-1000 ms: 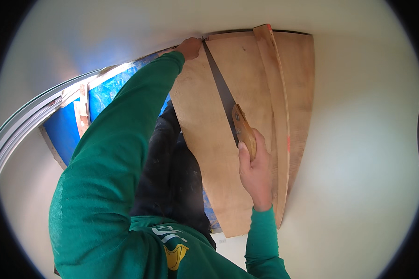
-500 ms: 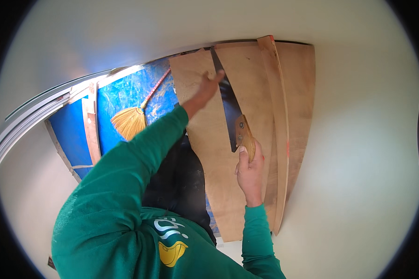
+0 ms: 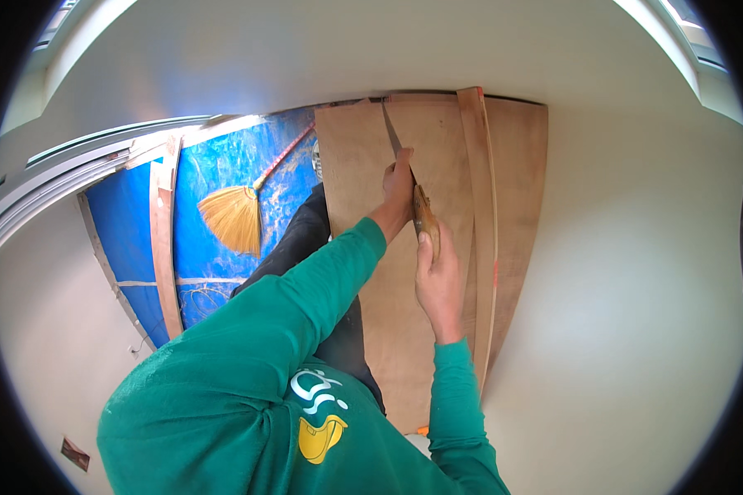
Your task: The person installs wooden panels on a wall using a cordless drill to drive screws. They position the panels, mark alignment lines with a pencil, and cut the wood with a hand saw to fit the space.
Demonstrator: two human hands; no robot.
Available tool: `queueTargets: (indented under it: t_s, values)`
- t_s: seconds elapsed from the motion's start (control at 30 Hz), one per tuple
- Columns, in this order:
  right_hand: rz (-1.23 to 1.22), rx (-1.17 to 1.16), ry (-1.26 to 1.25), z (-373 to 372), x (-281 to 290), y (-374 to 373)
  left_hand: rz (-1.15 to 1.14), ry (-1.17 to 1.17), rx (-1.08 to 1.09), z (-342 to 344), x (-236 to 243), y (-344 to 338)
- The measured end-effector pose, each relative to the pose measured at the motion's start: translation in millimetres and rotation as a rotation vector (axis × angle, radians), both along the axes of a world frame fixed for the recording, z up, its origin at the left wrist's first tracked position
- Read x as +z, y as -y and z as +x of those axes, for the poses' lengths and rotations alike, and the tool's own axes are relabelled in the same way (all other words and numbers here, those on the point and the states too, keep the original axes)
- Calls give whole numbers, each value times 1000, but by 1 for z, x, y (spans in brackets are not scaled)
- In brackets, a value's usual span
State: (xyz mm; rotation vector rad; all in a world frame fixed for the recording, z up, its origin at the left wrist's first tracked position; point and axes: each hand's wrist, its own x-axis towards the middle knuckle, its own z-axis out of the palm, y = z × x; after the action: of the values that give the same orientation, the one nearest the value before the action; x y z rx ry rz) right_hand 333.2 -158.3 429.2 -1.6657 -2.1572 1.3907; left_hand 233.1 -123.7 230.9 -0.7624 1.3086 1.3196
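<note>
Head view showed a handsaw set slantwise over a plywood sheet, its blade running away from the person to the sheet's far edge. The right hand was closed around the wooden handle, with the thumb toward the blade. The left hand was at the blade just beyond the handle, its fingers partly curled; whether it gripped the steel or only rested alongside, I could not tell.

The step in hand looked to be lining up or starting a saw cut at that far edge, though I could not see whether the teeth had bitten in. The next move seemed to call for a steady plywood sheet and left fingers clear of the teeth.

A long wooden strip lay on the right. Left of the plywood sheet, a straw broom rested on blue sheeting. Near it, a partly hidden whitish object might have been a container; its contents could not be made out.
</note>
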Motion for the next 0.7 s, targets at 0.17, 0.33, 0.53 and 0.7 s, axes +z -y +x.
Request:
queueTargets:
  t_s: [0.17,0.33,0.53,0.7]
  values:
    - [-45,-5,-4,4,-1,-4,-6,-6,43,-6,4,-3]
    - [-65,-18,16,-4,-9,4,15,57,3,-19,-1,3]
    - [-78,-43,151,-6,-1,4,51,52,-18,-16,-1,4]
    - [-110,-12,75,-11,-1,-1,29,42,-40,-21,-10,4]
